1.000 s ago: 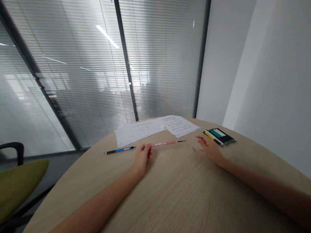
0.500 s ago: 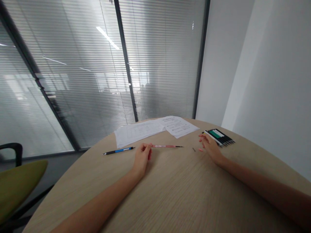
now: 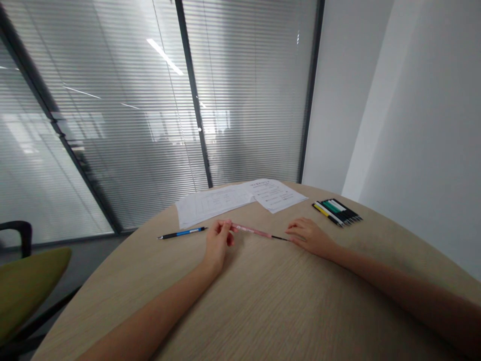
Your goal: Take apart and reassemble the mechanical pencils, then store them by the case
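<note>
My left hand [image 3: 218, 241] rests on the round wooden table [image 3: 263, 301] and pinches the rear end of a pink mechanical pencil [image 3: 252, 231]. The pencil slants down to the right, its dark tip reaching my right hand [image 3: 308, 236]. The right hand lies curled on the table with its fingertips together at the pencil's tip. Whether it grips the tip or something small there is hidden by the fingers.
A blue and black pen [image 3: 182, 233] lies left of my left hand. White printed sheets [image 3: 229, 199] lie at the far edge. Several pens [image 3: 337, 211] are lined up at the right. A green chair [image 3: 26, 286] stands at the left. Glass walls with blinds lie beyond.
My right hand has moved left from beside the row of pens to the pencil's tip. The pencil's tip has swung down toward me. The small bits on the table are now covered.
</note>
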Motion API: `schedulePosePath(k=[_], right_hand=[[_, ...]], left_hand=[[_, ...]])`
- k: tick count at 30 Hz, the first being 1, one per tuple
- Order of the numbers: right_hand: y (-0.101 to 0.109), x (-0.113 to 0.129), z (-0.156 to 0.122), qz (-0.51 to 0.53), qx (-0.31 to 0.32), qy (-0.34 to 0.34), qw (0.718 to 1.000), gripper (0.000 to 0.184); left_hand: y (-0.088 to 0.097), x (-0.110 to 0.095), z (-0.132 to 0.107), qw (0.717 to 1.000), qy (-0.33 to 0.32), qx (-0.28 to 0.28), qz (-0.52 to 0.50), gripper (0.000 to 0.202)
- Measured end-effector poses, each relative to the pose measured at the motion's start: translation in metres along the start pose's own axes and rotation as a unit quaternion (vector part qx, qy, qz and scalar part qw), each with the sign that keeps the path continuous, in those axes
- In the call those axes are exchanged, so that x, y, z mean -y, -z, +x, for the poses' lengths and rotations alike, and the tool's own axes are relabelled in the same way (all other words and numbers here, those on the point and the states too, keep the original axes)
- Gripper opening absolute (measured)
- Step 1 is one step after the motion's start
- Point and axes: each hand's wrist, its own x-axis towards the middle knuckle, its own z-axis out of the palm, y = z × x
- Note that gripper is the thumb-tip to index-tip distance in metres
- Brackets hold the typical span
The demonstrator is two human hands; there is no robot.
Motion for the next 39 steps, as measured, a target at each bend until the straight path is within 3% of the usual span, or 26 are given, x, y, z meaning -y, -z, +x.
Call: schedulePosePath(k=[4, 12, 20, 24, 32, 39], right_hand=[[0.003, 0.006, 0.001, -0.023, 0.039, 0.030, 0.999, 0.016], [0.003, 0.006, 0.002, -0.024, 0.037, 0.028, 0.999, 0.013], [-0.002, -0.003, 0.000, -0.056, -0.016, -0.028, 0.998, 0.011], [-0.005, -0.007, -0.001, -0.102, -0.036, -0.079, 0.991, 0.013], [-0.008, -0.008, -0.002, -0.118, 0.000, -0.083, 0.990, 0.011], [-0.005, -0.006, -0.002, -0.117, -0.035, -0.093, 0.988, 0.013]], left_hand=[[0.000, 0.000, 0.000, 1.000, 0.009, 0.008, -0.004, 0.028], [0.001, 0.002, 0.002, 0.999, 0.030, 0.003, -0.014, 0.029], [0.012, 0.009, 0.014, 0.986, 0.058, -0.120, -0.102, 0.024], [0.014, 0.012, 0.018, 0.979, 0.056, -0.143, -0.131, 0.020], [0.013, 0.013, 0.017, 0.981, 0.056, -0.141, -0.120, 0.021], [0.013, 0.012, 0.017, 0.983, 0.057, -0.130, -0.120, 0.023]])
